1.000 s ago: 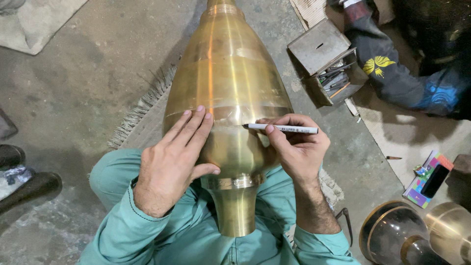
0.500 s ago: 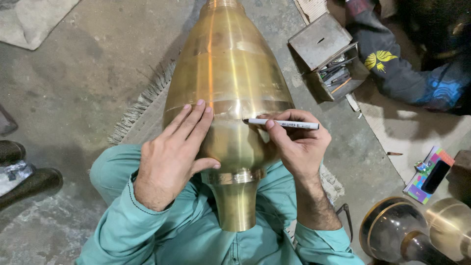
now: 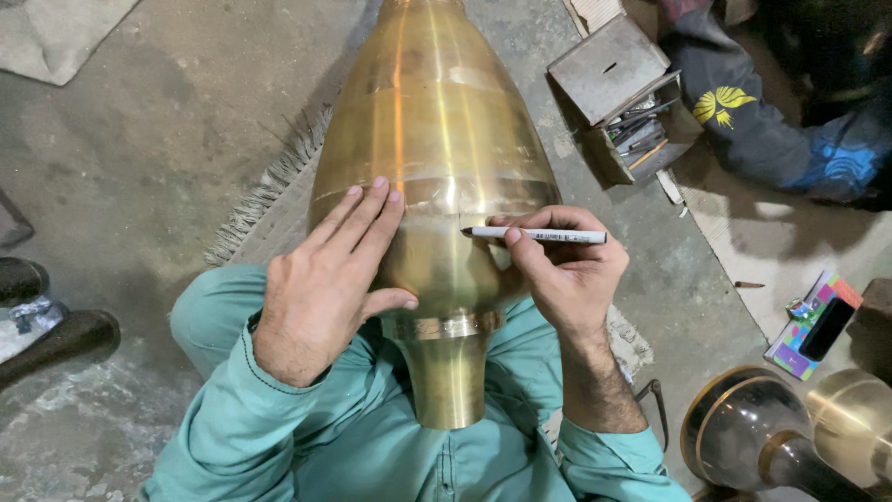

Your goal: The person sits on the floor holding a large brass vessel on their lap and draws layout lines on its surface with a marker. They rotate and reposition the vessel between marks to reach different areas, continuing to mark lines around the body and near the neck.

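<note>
A large brass vase-shaped vessel point(image 3: 437, 121) lies across my lap, its narrow neck point(image 3: 449, 376) pointing toward me. My left hand point(image 3: 330, 270) rests flat on its lower body with fingers spread over a pale band. My right hand point(image 3: 562, 270) grips a white marker pen point(image 3: 539, 235), whose tip touches the brass just right of the middle of the band. My teal sleeves and trousers fill the bottom of the view.
A grey metal box point(image 3: 618, 93) of tools stands open at the upper right, beside another person's dark sleeve point(image 3: 762, 139). A colourful packet point(image 3: 813, 321) and two brass pieces point(image 3: 790, 437) lie at the right. Black shoes point(image 3: 42, 311) sit at left, a fringed mat point(image 3: 265, 191) under the vessel.
The view has shifted slightly; the marker tip stays on the band and has crept a little along it. My left hand remains flat on the brass.
</note>
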